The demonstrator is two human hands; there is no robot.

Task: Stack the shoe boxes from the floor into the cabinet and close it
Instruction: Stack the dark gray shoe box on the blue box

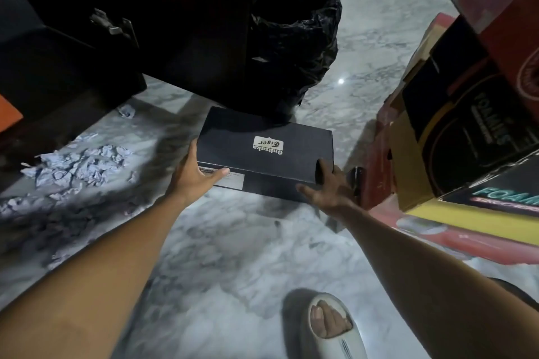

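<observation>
We have both hands on the dark shoe box (264,144), which lies flat on the marble floor (221,245) with its printed lid label facing up and reading upside down to us. Our left hand (194,175) takes the box's near left corner: the fingers run along its left side, out of sight, and the thumb lies straight across the near face, touching the white sticker there. Our right hand (329,188) takes the near right corner, thumb hooked up over the lid edge, the other digits spread against the near face and right end, so each grip is clamping the box between thumb and fingers. Just beyond the box stands the dark cabinet (163,23), and a black bin bag (294,38) sits against the box's far right edge. Left of the box, crumpled pale paper (78,163) is scattered over the floor. Right of the box rises a tilted stack of other boxes (466,114), red, yellow and black, printed with large lettering. Nearer to us than the box, a foot in a pale slide sandal (332,326) rests on the floor.
</observation>
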